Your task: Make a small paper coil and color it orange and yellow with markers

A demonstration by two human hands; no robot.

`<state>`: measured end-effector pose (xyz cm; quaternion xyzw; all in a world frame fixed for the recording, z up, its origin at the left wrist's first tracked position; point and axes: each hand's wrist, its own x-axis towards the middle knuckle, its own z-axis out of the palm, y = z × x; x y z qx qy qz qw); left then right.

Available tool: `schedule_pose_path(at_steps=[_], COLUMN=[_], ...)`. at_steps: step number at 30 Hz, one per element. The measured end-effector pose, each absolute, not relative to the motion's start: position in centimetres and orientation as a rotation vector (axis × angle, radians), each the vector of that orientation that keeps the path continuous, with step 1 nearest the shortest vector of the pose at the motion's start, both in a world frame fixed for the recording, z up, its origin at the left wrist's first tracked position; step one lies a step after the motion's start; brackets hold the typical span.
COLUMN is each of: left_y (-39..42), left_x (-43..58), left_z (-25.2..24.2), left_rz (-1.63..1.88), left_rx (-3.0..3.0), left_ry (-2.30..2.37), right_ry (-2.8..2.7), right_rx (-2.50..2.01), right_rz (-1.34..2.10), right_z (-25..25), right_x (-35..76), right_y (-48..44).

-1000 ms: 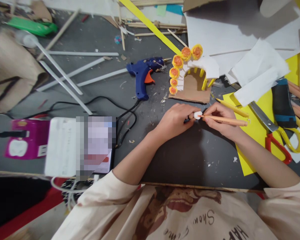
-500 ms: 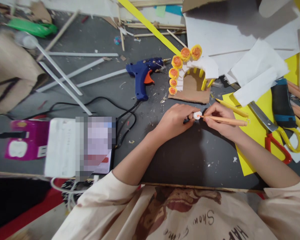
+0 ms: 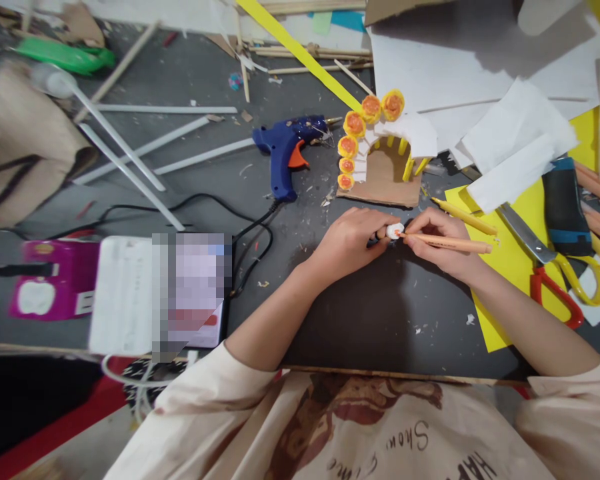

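White roll (image 3: 395, 231) is pinched between the fingertips of the left hand (image 3: 351, 235), just beside the fingers of the right hand (image 3: 443, 233), by which a pen (image 3: 453, 243) is gripped. Probably light, soft and crushable, it is best held around its side.

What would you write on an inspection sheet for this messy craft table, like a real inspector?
Surface: dark table, sprinkled with small scraps.
Things being worked on: small white piece with an orange mark; orange pen, tip at that mark.
Clutter: blue glue gun, white sticks, scissors partly on yellow paper, white arch with six yellow-and-orange rounds.
Hands: left hand pinches the piece; right hand holds the pen.
Cables: black cable behind the phone; white cable at the table's front edge.
Surroundings: beige shirt in front; other people, nothing seen.
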<state>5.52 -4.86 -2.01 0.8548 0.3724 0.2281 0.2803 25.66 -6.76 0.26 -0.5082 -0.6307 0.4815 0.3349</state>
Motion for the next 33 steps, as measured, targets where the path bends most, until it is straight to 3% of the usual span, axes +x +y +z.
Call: schedule_pose_path(at_steps=[33], left_y=[-4.84], left_x=[5.52], left_z=[-1.96], left_rz=[0.64], left_rx=[2.295], left_ry=[0.976], right_ry=[-1.646], right_rx=[-1.29], right_rz=[1.269], right_z=[0.05], right_x=[25.6], right_y=[-6.92])
